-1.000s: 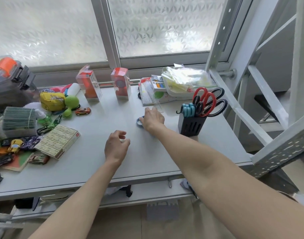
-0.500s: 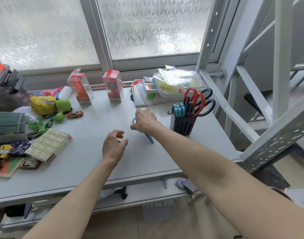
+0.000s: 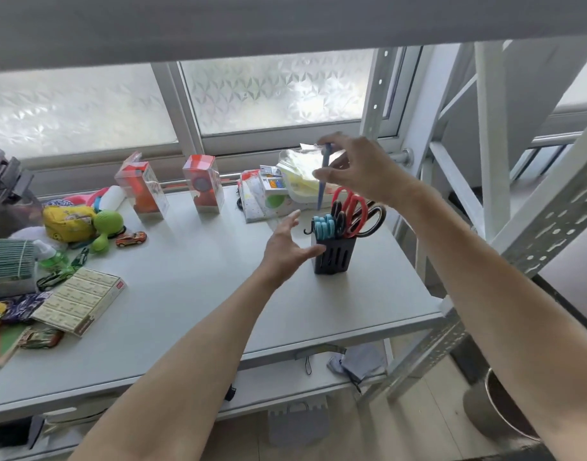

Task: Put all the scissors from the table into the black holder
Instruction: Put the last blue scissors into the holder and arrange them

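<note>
Head view: blue scissors (image 3: 322, 181) hang point-down directly above the holder (image 3: 333, 257), pinched by right hand (image 3: 358, 168) fingers. Holder stands on the bench (image 3: 192, 287), holding teal, red and black scissors. Left hand (image 3: 287, 247), fingers spread, sits just left of holder, thumb touching it.

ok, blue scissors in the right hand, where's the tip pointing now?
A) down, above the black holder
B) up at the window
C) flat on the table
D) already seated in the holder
A: the right hand pinches the blue scissors upright, with the tip hanging down just above the black holder and not yet in it, while the left hand is open beside the holder.
</note>
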Available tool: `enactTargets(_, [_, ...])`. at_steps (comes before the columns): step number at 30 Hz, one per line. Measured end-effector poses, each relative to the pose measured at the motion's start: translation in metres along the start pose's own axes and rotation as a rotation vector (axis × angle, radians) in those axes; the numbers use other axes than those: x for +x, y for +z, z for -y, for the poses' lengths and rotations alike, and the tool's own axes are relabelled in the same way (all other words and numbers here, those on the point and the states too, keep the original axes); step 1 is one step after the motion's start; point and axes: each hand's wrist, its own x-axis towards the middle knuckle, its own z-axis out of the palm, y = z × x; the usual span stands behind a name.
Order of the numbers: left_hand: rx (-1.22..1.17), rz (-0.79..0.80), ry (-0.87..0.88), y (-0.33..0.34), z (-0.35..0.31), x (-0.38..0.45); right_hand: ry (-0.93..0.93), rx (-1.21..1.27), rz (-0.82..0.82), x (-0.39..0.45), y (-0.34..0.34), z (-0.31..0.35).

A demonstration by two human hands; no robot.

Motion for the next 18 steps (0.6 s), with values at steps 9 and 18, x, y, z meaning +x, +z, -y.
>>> enactTargets(9, [-0.053, 0.104, 0.060, 0.014, -0.008, 0.015, -0.062, -0.152, 0.081, -0.014, -0.010, -0.012])
enactTargets(18, [-0.066, 0.127, 0.070, 0.014, -0.004, 0.017, -0.044, -0.112, 0.151, -0.011, -0.011, -0.019])
